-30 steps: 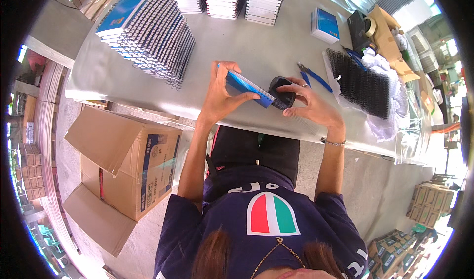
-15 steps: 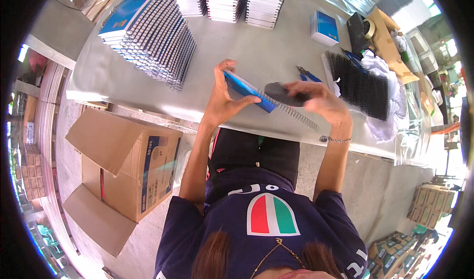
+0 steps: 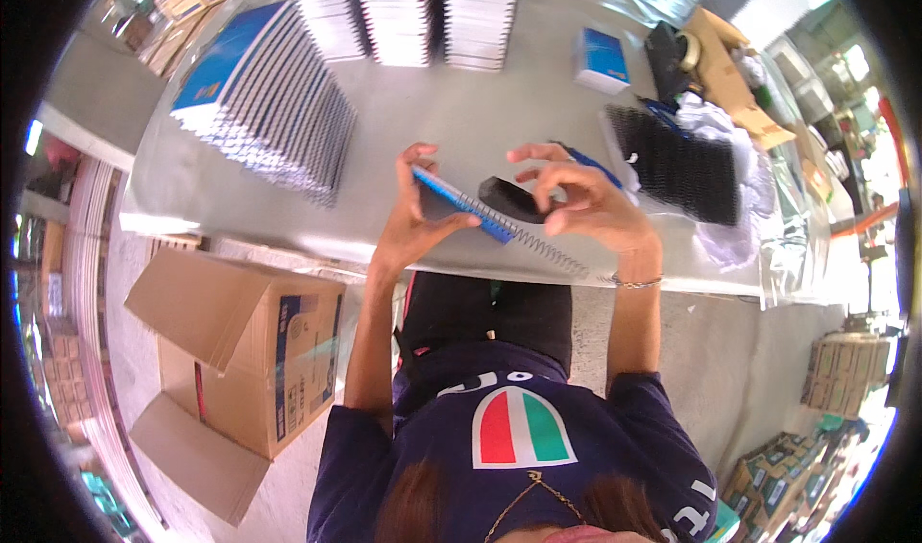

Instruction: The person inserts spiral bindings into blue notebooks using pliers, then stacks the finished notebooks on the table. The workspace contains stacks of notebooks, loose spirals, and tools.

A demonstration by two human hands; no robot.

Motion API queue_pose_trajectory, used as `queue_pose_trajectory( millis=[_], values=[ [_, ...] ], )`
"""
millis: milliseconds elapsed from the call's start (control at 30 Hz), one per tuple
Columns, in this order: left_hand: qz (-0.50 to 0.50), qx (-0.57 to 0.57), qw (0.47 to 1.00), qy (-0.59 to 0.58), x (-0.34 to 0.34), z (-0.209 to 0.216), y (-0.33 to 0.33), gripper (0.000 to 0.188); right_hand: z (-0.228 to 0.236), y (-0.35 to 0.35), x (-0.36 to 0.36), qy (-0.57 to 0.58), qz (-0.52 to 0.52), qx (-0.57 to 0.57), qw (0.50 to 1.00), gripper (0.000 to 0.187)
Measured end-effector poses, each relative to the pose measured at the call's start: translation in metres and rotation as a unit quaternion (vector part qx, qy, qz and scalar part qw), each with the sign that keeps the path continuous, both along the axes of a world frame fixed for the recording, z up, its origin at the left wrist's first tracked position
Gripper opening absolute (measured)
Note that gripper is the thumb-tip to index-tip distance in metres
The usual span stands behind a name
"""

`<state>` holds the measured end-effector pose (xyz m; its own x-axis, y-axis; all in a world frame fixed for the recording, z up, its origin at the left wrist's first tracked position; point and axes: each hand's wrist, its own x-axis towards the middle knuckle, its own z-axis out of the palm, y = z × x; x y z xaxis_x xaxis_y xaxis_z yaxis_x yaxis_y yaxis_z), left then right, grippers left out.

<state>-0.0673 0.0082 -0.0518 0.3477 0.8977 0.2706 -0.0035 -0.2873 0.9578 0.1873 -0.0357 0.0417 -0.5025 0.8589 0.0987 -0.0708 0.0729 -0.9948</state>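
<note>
My left hand [image 3: 413, 218] is closed on a small blue notebook [image 3: 444, 188], thumb on its near face and fingers over the far end. A wire-like spiral coil [image 3: 547, 251] runs along the notebook's edge, and its loose end sticks out toward my right wrist. My right hand [image 3: 595, 202] has its thumb and forefinger bent around the end of a dark, blunt-edged piece [image 3: 509, 200], whose kind I cannot make out. That piece lies close beside the coil. The other fingers of this hand are raised. Blue-handled pliers [image 3: 597, 167] lie partly hidden behind it.
Bound blue notebooks [image 3: 274, 101] stand stacked at the left, with white stacks [image 3: 394, 15] farther back. A blue-covered pad [image 3: 603, 58] and a pile of black coils [image 3: 677, 164] on white plastic are at the right. An open cardboard box [image 3: 259, 351] stands below the table's left edge.
The view has shifted slightly. My right hand's fingers have lifted and spread from around the dark piece, leaving thumb and forefinger at its end. My left hand still holds the notebook.
</note>
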Motion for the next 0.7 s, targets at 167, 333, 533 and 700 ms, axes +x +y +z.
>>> queue_pose_trajectory(
  millis=[167, 333, 533, 700],
  values=[
    [-0.021, 0.03, 0.999, -0.01, 0.008, 0.004, 0.0, 0.104, -0.011, 0.006, 0.009, -0.002, -0.009, -0.058, 0.998, 0.024],
    [-0.028, 0.014, 0.999, -0.023, 0.011, 0.004, -0.001, 0.102, -0.009, 0.005, 0.017, 0.091, 0.06, -0.04, 0.993, 0.042],
    [-0.046, 0.016, 0.999, -0.012, 0.012, 0.001, 0.0, 0.105, -0.006, 0.005, 0.004, 0.088, 0.063, -0.035, 0.993, 0.033],
    [-0.051, 0.005, 0.998, -0.028, 0.015, 0.004, -0.003, 0.103, -0.009, 0.002, -0.006, -0.1, 0.005, -0.009, 0.995, 0.032]
  ],
)
